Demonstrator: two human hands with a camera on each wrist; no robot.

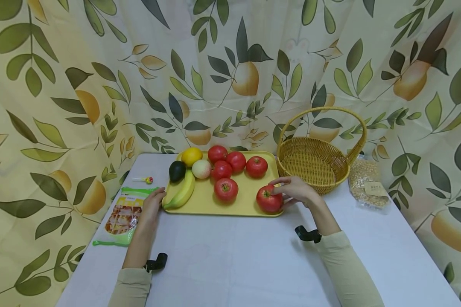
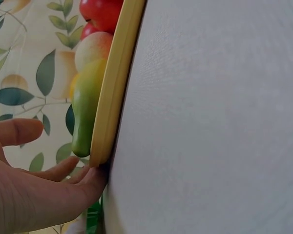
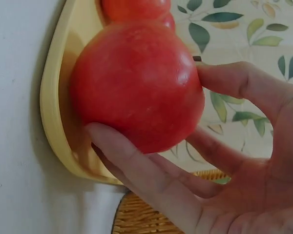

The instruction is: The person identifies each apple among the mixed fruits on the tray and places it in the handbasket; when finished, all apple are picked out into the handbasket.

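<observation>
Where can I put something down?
The table is bare between the sleeves, and in front of the right bag. The basket looks empty. It's crowded among the fruit on the tray, and where the right hand grips an apple.

The left sleeve, at seven o'clock, and the right sleeve, between four and five, are plain, pale greyish green. By the left sleeve's end, at three o'clock, sits a small black gadget. The right one's matching black gadget sits at nine.
</observation>
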